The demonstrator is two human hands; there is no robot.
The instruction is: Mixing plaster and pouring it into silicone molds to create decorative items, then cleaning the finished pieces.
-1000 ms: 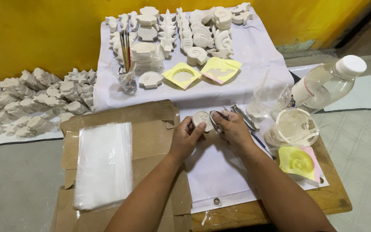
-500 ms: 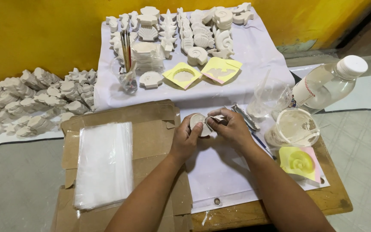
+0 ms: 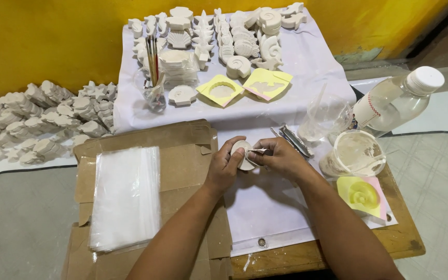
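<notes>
My left hand (image 3: 225, 166) grips a small round white plaster piece (image 3: 241, 154) above the white sheet (image 3: 265, 207). My right hand (image 3: 278, 157) pinches a thin metal tool (image 3: 258, 150) whose tip rests against the piece's edge. Both hands meet at the middle of the work board, just right of the flattened cardboard (image 3: 182, 155).
A stack of clear plastic bags (image 3: 125, 197) lies on the cardboard. At right stand a plaster-coated tub (image 3: 353, 153), a clear cup (image 3: 327, 116), a capped bottle (image 3: 397, 98) and a yellow shell mould (image 3: 361, 194). Several white shell casts (image 3: 234, 36), yellow moulds (image 3: 221, 91), brushes (image 3: 152, 65) and piled casts (image 3: 37, 114) lie beyond.
The hands have drawn closer together and the plaster piece has been turned slightly in my left hand; the tool now sits against its edge.
</notes>
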